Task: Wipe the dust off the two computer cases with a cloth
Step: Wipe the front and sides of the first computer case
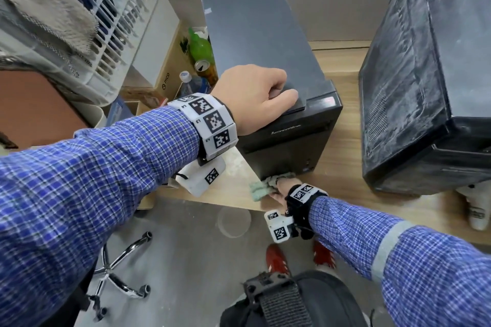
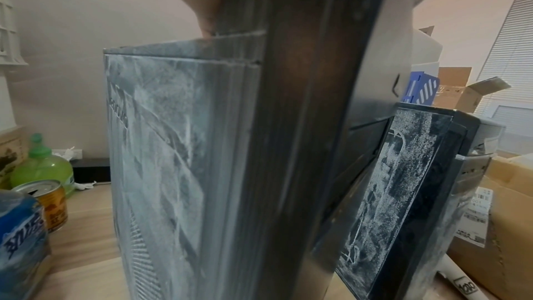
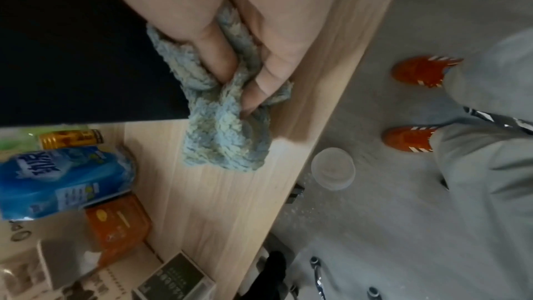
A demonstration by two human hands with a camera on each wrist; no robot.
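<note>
A black computer case [image 1: 261,42] stands on the wooden table [image 1: 342,167]; its top looks mostly clean, while its side [image 2: 161,156] is streaked with grey dust. My left hand [image 1: 265,93] grips its top front corner, fingers curled over the edge. At the bottom of the front panel [image 3: 72,54], my right hand [image 1: 281,190] holds a bunched blue-green cloth [image 1: 260,188] against the lower edge, with the fingers [image 3: 219,58] curled into the cloth [image 3: 228,136]. A second case [image 1: 414,74], heavily dusted, stands to the right, and its side [image 2: 403,191] also shows in the left wrist view.
A green bottle [image 1: 200,48], a can [image 1: 203,66] and a blue-labelled bottle [image 1: 187,82] crowd the table left of the case. The table's front edge runs just behind my right hand. On the floor are a clear cup [image 1: 233,221] and a chair base [image 1: 119,268]. Cardboard boxes [image 2: 504,213] sit to the right.
</note>
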